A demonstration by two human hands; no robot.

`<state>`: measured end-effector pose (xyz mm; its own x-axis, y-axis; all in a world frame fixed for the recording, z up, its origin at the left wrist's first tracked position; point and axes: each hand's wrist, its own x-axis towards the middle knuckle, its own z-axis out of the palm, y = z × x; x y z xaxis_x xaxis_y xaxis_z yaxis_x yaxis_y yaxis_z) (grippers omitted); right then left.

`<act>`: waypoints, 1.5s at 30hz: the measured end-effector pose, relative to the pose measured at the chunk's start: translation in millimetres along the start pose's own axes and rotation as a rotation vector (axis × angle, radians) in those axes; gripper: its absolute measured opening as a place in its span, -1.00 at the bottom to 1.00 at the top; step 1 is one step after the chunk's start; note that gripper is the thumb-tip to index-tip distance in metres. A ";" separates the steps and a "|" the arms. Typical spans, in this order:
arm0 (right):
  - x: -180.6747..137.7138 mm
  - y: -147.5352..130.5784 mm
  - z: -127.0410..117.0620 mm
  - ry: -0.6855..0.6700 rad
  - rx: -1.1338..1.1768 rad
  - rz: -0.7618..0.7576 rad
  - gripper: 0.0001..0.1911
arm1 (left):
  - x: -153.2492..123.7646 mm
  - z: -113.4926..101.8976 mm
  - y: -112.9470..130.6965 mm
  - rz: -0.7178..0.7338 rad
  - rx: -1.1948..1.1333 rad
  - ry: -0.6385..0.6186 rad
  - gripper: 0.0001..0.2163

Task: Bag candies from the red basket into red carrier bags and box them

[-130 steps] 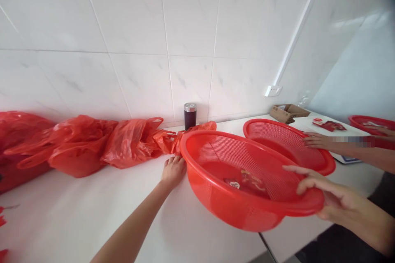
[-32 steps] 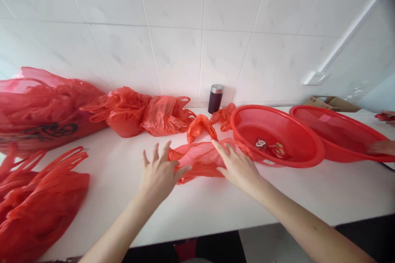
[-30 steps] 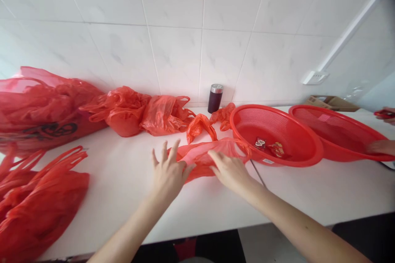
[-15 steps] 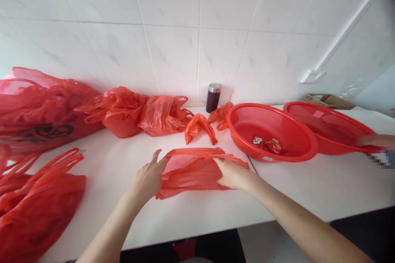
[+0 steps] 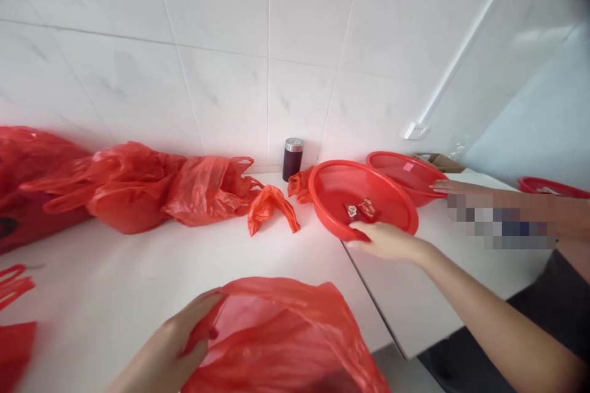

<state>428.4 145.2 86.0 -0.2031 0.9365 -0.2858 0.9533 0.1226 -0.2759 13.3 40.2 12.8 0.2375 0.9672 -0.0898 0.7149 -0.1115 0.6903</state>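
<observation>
My left hand (image 5: 184, 341) grips the rim of a red plastic bag (image 5: 286, 331), fingers on one side and thumb on the other. The bag's mouth gapes toward me at the table's front edge. My right hand (image 5: 387, 241) is closed on the near rim of a red plastic colander (image 5: 318, 212), with the thumb over the edge. Inside the colander lie small wrapped packets (image 5: 366, 207), too small to name exactly. A crumpled red bag (image 5: 267, 206) rests on the table left of the colander.
Several filled red bags (image 5: 131, 190) line the wall at left. A dark tumbler (image 5: 292, 161) stands at the back. Behind at right is a second red colander (image 5: 405, 175), touched by another person's hand (image 5: 454, 187). A table seam (image 5: 369, 288) runs toward me.
My right hand has left the bag and taken the near colander's rim, which now tilts toward me. The bag has come nearer in my left hand. The view has turned right.
</observation>
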 end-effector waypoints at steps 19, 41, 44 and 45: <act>22.1 23.2 57.5 -0.217 -0.055 0.053 -0.21 | -15.0 14.2 -3.5 -0.055 -0.244 -0.091 -0.54; -27.7 -83.2 -43.6 0.363 0.269 -0.456 -0.72 | 15.1 3.5 42.7 -0.140 -0.324 -0.185 -0.44; -51.8 -141.0 -14.2 0.306 0.307 -0.716 -0.75 | 24.8 5.3 51.4 -0.065 -0.389 -0.212 -0.44; -54.3 -153.3 1.4 0.266 0.282 -0.801 -0.76 | 26.9 5.3 52.0 -0.044 -0.399 -0.218 -0.44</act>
<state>293.0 75.2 142.5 -0.6933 0.6538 0.3032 0.4494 0.7211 -0.5274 60.4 59.2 42.5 0.3757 0.8938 -0.2449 0.4285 0.0667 0.9011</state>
